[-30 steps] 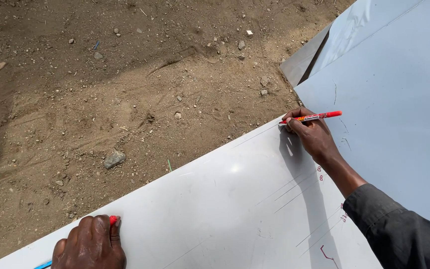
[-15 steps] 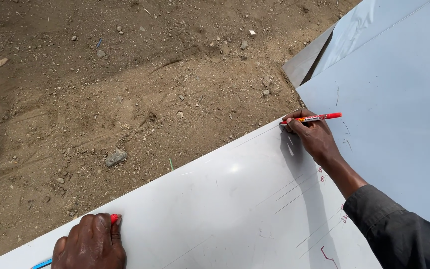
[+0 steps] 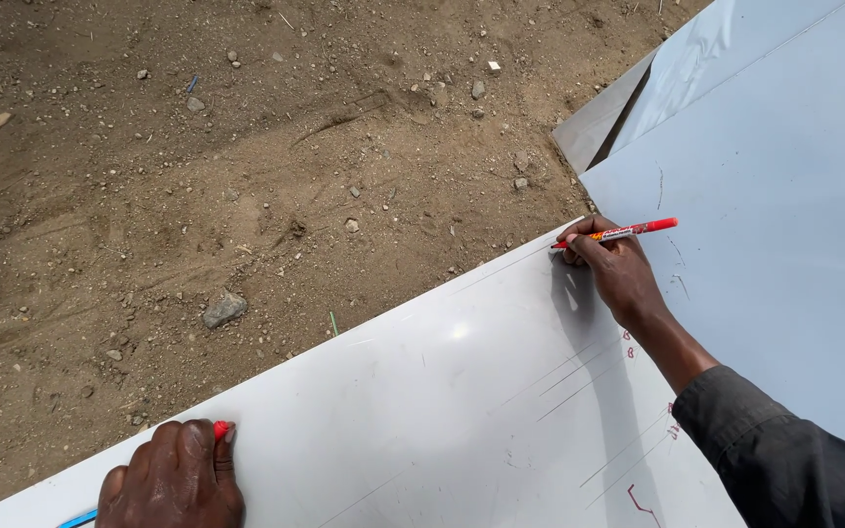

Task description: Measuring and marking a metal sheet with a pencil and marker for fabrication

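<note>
Gripping a slim red-and-orange marker pen (image 3: 628, 232) between thumb and curled fingers, the person's right hand (image 3: 618, 274) rests at the far edge of a broad, glossy white sheet-metal panel (image 3: 442, 411) that lies flat over bare, stony brown earth (image 3: 198, 176). The pen's long axis runs nearly level across the view, tip toward the left and touching or almost touching the panel right at its upper edge, capped end pointing right toward a second pale grey-blue metal sheet (image 3: 784, 196) lying just beside it. The left hand (image 3: 176, 477) sits well apart, down at the near-left end of the same edge, closed with knuckles up, pressing on the panel; a small red object (image 3: 220, 429) shows at its fingertips and a thin blue strip (image 3: 78, 518) pokes out beneath the wrist, though what either is cannot be told. The panel's edge runs diagonally between the two hands, from lower left to upper right. Faint scribed lines and small red marks (image 3: 638, 504) lie on the panel near the dark grey sleeve (image 3: 784, 460). A grey stone (image 3: 224, 310) sits on the dirt.
</note>
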